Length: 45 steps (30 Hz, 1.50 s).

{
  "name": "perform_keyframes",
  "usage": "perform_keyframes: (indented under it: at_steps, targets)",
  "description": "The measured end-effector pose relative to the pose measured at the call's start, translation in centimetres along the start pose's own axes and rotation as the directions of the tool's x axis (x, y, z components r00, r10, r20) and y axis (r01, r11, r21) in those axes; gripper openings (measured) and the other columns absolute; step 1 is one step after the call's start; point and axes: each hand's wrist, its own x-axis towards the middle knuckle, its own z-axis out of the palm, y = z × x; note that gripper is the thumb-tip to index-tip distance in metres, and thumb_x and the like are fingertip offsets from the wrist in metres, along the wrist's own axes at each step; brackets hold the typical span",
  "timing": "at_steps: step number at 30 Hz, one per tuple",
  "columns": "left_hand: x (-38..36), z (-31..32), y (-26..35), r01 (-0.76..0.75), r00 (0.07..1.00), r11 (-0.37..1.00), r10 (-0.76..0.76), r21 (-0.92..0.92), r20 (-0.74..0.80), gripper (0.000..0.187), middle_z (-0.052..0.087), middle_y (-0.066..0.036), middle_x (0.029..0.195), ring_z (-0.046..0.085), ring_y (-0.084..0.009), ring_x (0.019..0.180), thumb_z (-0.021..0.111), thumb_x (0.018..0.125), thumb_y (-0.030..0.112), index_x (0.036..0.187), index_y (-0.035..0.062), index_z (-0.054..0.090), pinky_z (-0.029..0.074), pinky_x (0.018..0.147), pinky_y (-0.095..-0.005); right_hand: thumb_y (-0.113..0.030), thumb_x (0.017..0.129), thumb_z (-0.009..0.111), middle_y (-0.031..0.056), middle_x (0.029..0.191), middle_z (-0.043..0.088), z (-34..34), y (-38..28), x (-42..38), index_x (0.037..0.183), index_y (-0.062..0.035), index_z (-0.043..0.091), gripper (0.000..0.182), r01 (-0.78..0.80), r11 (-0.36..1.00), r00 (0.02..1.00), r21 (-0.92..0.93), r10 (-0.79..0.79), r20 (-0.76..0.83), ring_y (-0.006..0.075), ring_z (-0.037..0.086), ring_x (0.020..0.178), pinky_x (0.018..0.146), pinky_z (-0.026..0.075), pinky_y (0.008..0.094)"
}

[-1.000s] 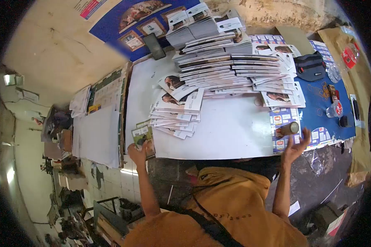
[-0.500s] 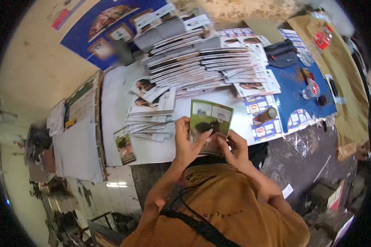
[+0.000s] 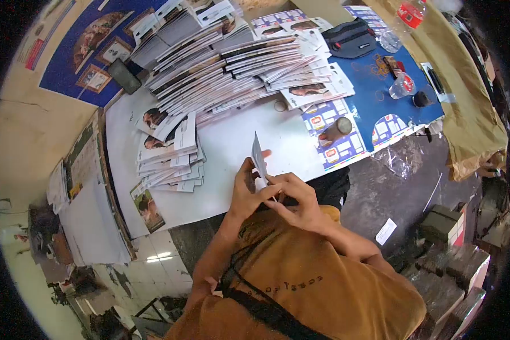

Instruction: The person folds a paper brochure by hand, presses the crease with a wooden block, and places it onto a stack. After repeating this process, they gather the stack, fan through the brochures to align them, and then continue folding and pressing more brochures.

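Paper, a single printed leaflet (image 3: 259, 161), was pinched edge-on between both hands above the near edge of the white table (image 3: 232, 141): the left hand (image 3: 245, 192) was clasped around its lower part, the right hand (image 3: 292, 198) gripped its bottom corner. A crooked crease or a torn corner was judged possible if the fingers pulled unevenly. One small stack of leaflets (image 3: 170, 161) lay nearby, one large heap of leaflets (image 3: 232, 62) behind it. One lone leaflet (image 3: 147, 207) overhung the edge and could have slid off. One brown cylinder (image 3: 339, 127) was counted, and one clear bottle (image 3: 403, 86).
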Motion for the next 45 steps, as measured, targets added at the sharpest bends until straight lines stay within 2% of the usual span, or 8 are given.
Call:
perform_keyframes:
  at_steps: [16, 23, 25, 28, 36, 41, 43, 45]
  targets:
    - [-0.1, -1.7, -2.0, -0.063, 0.997, 0.961, 0.05, -0.271, -0.054, 0.096, 0.046, -0.017, 0.147, 0.049, -0.0296, 0.133, 0.09, 0.07, 0.036, 0.142, -0.0032, 0.041, 0.043, 0.11, -0.0434, -0.022, 0.072, 0.089, 0.0091, 0.118, 0.065, -0.4, 0.7, 1.3, 0.105, -0.0056, 0.065, 0.044, -0.235, 0.949, 0.972, 0.211, 0.236, 0.018, 0.0176, 0.064, 0.102, 0.079, 0.053, 0.0299]
    - [0.0, -4.2, 0.1, -0.302, 0.953, 0.953, 0.303, -0.029, 0.023, 0.093, 0.042, -0.022, 0.147, 0.042, -0.0347, 0.139, 0.071, 0.075, 0.014, 0.154, 0.0018, 0.022, 0.036, 0.115, -0.0496, 0.006, 0.082, 0.06, 0.0139, 0.113, 0.064, -3.1, 1.5, 2.9, 0.113, -0.0069, 0.073, 0.036, -0.046, 0.998, 0.998, 0.044, 0.044, 0.041, 0.024, 0.064, 0.103, 0.083, 0.052, 0.0306]
    - [0.1, -5.7, 1.1, -0.415, 0.906, 0.866, 0.365, 0.281, 0.212, 0.093, 0.037, -0.02, 0.152, 0.039, -0.0371, 0.14, 0.076, 0.074, 0.016, 0.153, 0.0048, 0.027, 0.027, 0.118, -0.0534, 0.007, 0.078, 0.062, 0.0118, 0.101, 0.058, -4.5, 2.7, 3.7, 0.11, -0.0126, 0.075, 0.039, -0.007, 0.985, 1.0, -0.172, 0.006, -0.009, 0.0244, 0.059, 0.095, 0.079, 0.048, 0.0323]
    - [0.8, -6.6, 2.7, -0.707, 0.699, 0.107, 0.257, 0.699, 0.667, 0.096, 0.037, -0.016, 0.154, 0.038, -0.0348, 0.141, 0.08, 0.069, 0.03, 0.152, 0.0112, 0.035, 0.026, 0.116, -0.0587, 0.008, 0.08, 0.06, 0.0108, 0.094, 0.058, -5.9, 5.8, 4.6, 0.107, -0.0131, 0.076, 0.038, -0.004, 0.955, 0.999, -0.296, -0.011, -0.05, 0.0242, 0.059, 0.089, 0.077, 0.046, 0.0332]
    - [2.2, -5.5, -2.5, -0.616, 0.779, 0.21, 0.017, 0.759, 0.627, 0.11, 0.035, -0.02, 0.154, 0.024, -0.0446, 0.144, 0.074, 0.07, 0.068, 0.15, 0.0019, 0.036, 0.01, 0.12, -0.0619, -0.003, 0.099, 0.056, 0.0141, 0.125, 0.065, -4.7, 8.7, 2.8, 0.14, -0.0048, 0.05, 0.041, -0.233, 0.908, 0.941, 0.347, 0.3, -0.153, 0.0177, 0.064, 0.104, 0.087, 0.052, 0.0301]
    - [2.4, -4.0, -4.4, -0.527, 0.845, 0.069, 0.147, 0.847, 0.514, 0.068, 0.045, -0.024, 0.146, 0.03, -0.0454, 0.141, 0.052, 0.098, 0.04, 0.148, -0.0035, 0.035, 0.016, 0.118, -0.0615, -0.021, 0.101, 0.058, 0.0165, 0.128, 0.062, -3.2, 10.1, 2.9, 0.145, -0.0081, 0.047, 0.047, -0.341, 0.58, 0.868, 0.739, 0.496, 0.012, 0.02, 0.062, 0.104, 0.084, 0.052, 0.0325]
    - [2.6, -4.6, -5.9, -0.501, 0.859, 0.115, 0.188, 0.858, 0.477, 0.064, 0.046, -0.024, 0.144, 0.031, -0.0455, 0.14, 0.056, 0.095, 0.033, 0.144, -0.0042, 0.039, 0.016, 0.118, -0.0607, -0.02, 0.098, 0.062, 0.0176, 0.124, 0.061, -2.2, 9.9, 3.2, 0.141, -0.0071, 0.052, 0.046, -0.221, 0.948, 0.964, 0.231, 0.248, -0.097, 0.0246, 0.061, 0.108, 0.087, 0.05, 0.0359]
    - [2.7, -4.8, -6.5, -0.482, 0.862, 0.126, 0.245, 0.867, 0.444, 0.062, 0.047, -0.025, 0.142, 0.03, -0.0446, 0.141, 0.06, 0.089, 0.024, 0.141, -0.005, 0.042, 0.018, 0.118, -0.0592, -0.02, 0.091, 0.068, 0.0198, 0.123, 0.057, -0.8, 8.7, 3.6, 0.133, -0.0064, 0.059, 0.046, -0.035, 0.945, 0.996, -0.326, 0.004, -0.094, 0.0335, 0.055, 0.116, 0.096, 0.046, 0.0422]
